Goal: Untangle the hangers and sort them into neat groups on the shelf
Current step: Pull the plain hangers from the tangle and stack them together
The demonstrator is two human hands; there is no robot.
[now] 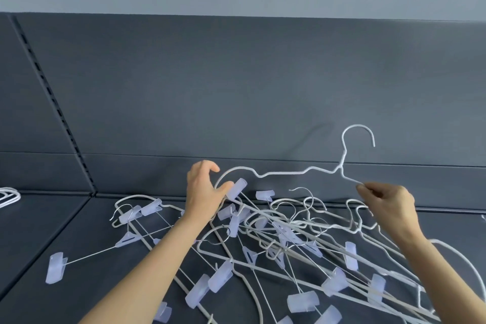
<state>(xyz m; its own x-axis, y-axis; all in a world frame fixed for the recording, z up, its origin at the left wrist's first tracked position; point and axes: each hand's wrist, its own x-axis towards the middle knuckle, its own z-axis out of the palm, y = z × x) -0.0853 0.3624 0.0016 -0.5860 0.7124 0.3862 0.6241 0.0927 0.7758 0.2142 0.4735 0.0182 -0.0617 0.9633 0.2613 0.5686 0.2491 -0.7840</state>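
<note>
You held the white hanger (297,172) above the tangled pile (276,231) on the shelf (65,218), hook up, so its wire could clear the clip hangers beneath. Your right grip (386,202) pinched its right shoulder. Your left grip (205,187) curled round its left bend, probably to work it free of a clip (236,188) just beside the thumb. A few white hangers (8,196) lay at the far left, likely its group.
</note>
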